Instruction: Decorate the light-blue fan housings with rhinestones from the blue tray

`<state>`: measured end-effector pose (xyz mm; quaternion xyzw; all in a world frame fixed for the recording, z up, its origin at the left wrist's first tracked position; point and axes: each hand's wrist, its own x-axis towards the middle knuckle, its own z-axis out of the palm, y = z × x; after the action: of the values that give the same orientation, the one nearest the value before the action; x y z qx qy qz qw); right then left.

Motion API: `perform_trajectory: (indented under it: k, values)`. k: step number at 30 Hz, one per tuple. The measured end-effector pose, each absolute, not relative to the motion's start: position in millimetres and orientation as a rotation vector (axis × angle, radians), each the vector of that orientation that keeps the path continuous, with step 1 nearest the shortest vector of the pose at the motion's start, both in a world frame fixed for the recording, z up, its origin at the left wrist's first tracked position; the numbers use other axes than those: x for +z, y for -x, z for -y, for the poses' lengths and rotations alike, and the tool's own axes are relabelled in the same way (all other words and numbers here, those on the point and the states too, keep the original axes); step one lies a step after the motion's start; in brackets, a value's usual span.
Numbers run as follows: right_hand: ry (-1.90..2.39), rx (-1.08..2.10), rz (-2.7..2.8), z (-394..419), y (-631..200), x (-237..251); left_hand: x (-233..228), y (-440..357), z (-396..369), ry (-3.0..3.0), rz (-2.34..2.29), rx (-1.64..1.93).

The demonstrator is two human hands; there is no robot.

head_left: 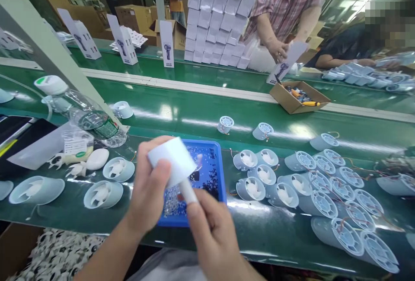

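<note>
My left hand (145,194) is closed around a pale blue fan housing (175,162), a short cylinder tilted with its smooth side toward me. In my right hand (214,229) is a white rod (188,191), its far end against or just behind the housing's lower edge; the contact itself is hidden. Beneath both hands lies a blue tray (222,177) holding small clear and black parts. To its right stand several similar housings with white fan blades, such as one fan housing (252,189). Another fan housing (103,194) sits left of my left hand.
A plastic bottle (94,121) leans near a slanted metal post (65,47) on the left. Across the green conveyor (181,116) are a cardboard box of tools (300,97), stacked white boxes (214,17) and a person in a plaid shirt (282,0) handling a carton. Wires trail among the right-hand housings.
</note>
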<state>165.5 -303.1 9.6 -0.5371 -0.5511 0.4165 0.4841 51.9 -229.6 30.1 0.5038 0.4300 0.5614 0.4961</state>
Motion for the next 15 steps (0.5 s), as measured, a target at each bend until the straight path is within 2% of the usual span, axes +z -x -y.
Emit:
perform_trajectory:
  k: [3,7,11,15]
  values:
    - [1.375,0.931,1.364,286,-189,0,33,-55,197,-1.286,-1.101,1.158]
    - [1.576,0.682,1.115,273,-214,-20,33,-59,127,-1.611,-1.302,1.098]
    - [1.545,0.542,1.023,264,-222,-40,13,-71,62,-2.278,-1.534,0.399]
    - [1.426,0.519,1.1,257,-222,-58,-8,-88,39,-2.378,-1.531,0.263]
